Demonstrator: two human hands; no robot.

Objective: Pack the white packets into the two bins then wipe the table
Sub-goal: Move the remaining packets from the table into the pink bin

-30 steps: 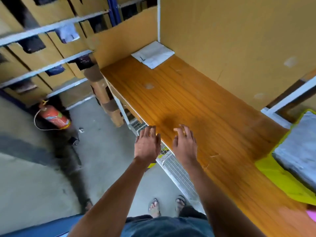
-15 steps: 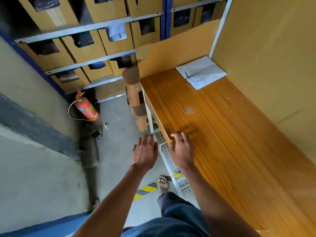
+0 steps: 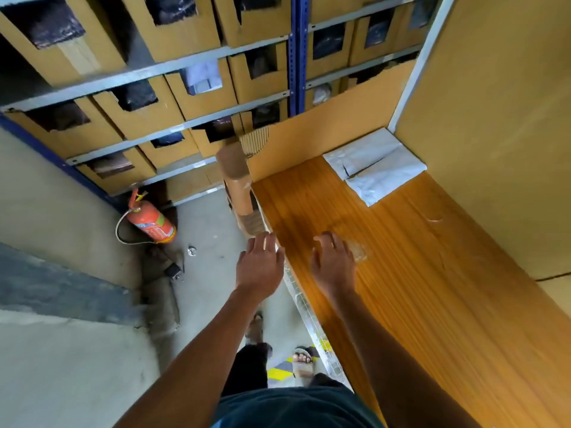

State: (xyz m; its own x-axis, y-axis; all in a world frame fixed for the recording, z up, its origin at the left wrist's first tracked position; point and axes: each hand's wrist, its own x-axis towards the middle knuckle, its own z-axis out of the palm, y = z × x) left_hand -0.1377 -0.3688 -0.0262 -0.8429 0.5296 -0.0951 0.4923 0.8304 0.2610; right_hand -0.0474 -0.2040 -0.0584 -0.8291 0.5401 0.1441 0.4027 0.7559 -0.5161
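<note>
Both hands empty, no grip on anything. Left hand spread, fingers straight, hanging over the counter's near-left edge, partly off it above the floor. Right hand over the wood, fingers loosely curled and apart, holding nothing; cannot tell whether fingertips touch the surface.

Pale smudge on the wood just beside right fingertips: probably a target for the later wipe, not now.

White packets, flat overlapping stack, at the far corner of the counter, tucked against the cardboard walls. Well apart from both hands. Bins not in view.

Step in hand, by judgement: reach for the stack.
- Step closer along the counter first; avoid overstretching.
- Slide the stack out of the corner before lifting, since walls block access on two sides.
- Thumb on top, fingers under the near free edge.
- Clamp the whole pile from both sides; slippery film likely to fan out or shed lower pieces.
- Risk: one packet left flat against the wall. Check the corner after lift.
</note>
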